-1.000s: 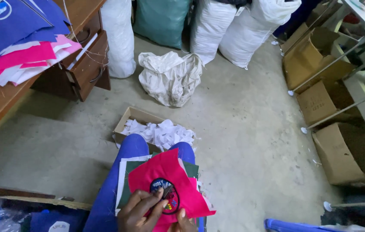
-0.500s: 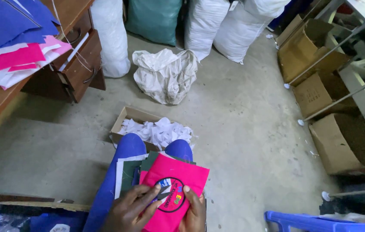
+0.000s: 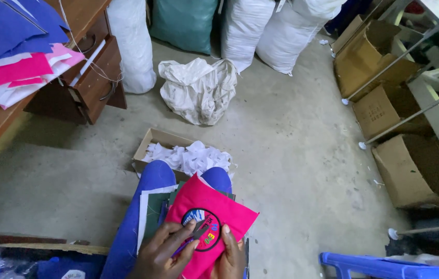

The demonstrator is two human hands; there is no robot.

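Note:
A bright pink fabric piece (image 3: 230, 212) with a round embroidered badge (image 3: 204, 227) lies on my lap over dark green and white fabric pieces (image 3: 152, 206). My left hand (image 3: 162, 253) holds a small dark tool (image 3: 191, 238) with a purple handle against the badge. Beside it, my right hand (image 3: 230, 256) grips the pink fabric at its lower edge. My legs in blue trousers (image 3: 149, 178) stretch toward a low cardboard box.
A cardboard box of white fabric scraps (image 3: 186, 155) sits at my feet. A crumpled white sack (image 3: 199, 90) and full sacks (image 3: 276, 31) stand beyond. A wooden desk (image 3: 90, 77) with stacked blue and pink fabric (image 3: 12, 57) is left. Cardboard boxes (image 3: 416, 170) and a blue plastic seat (image 3: 385, 266) are right.
The pink fabric was turned and flattened on my lap. My left hand brought the tool onto the badge. The camera view tilted slightly.

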